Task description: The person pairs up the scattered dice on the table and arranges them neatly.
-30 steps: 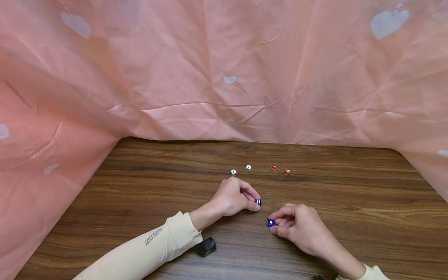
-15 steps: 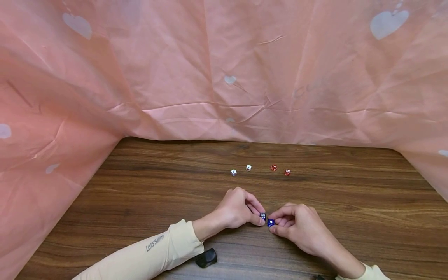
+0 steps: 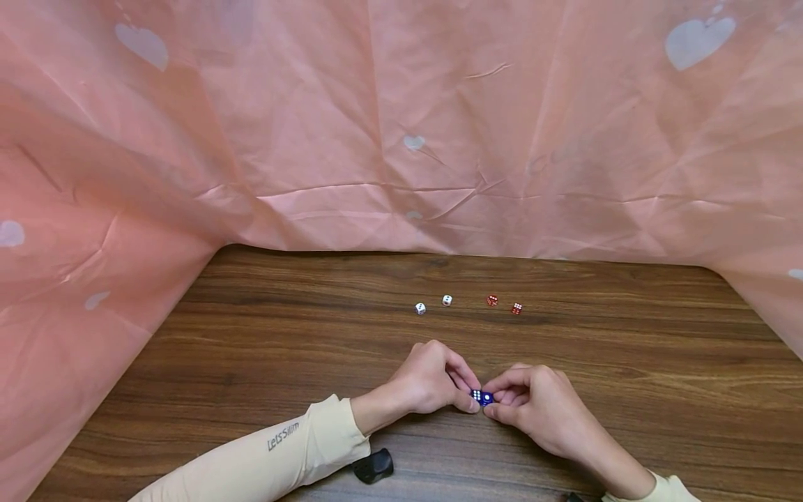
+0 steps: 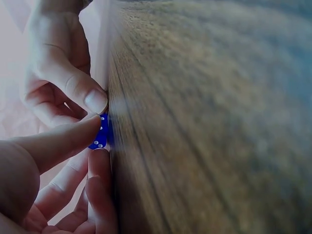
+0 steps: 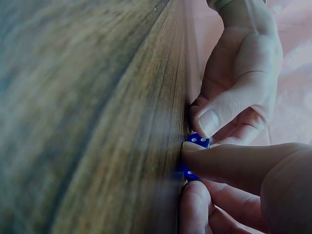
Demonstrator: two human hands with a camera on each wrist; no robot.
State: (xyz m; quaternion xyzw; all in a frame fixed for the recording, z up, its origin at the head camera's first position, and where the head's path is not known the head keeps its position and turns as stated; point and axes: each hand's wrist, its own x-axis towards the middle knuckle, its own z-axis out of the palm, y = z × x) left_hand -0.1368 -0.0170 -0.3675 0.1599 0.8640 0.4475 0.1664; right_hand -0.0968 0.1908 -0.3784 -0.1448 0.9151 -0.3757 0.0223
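Note:
Two blue dice sit side by side on the wooden table in the head view. My left hand point(image 3: 434, 380) pinches the left die point(image 3: 477, 395), which shows six white pips on top. Between the thumb and fingers of my right hand point(image 3: 544, 410) is the other die point(image 3: 487, 399), a single large white pip facing up. The dice meet face to face in the head view. From the left wrist, blue die faces point(image 4: 99, 139) show between the thumb and fingertips, low at the tabletop. The right wrist view shows a blue die point(image 5: 199, 140) partly hidden by the right thumb.
Farther back on the table point(image 3: 301, 314) lie two white dice point(image 3: 420, 308) and two red dice point(image 3: 517, 308), in loose pairs. A black object point(image 3: 373, 466) is beside the left cuff. Pink cloth point(image 3: 401, 223) with pale hearts hangs behind and at the sides.
My left hand has brought its blue die toward me and rightward, closing the gap to the other blue die. My right hand has stayed nearly still. The white and red dice are unmoved.

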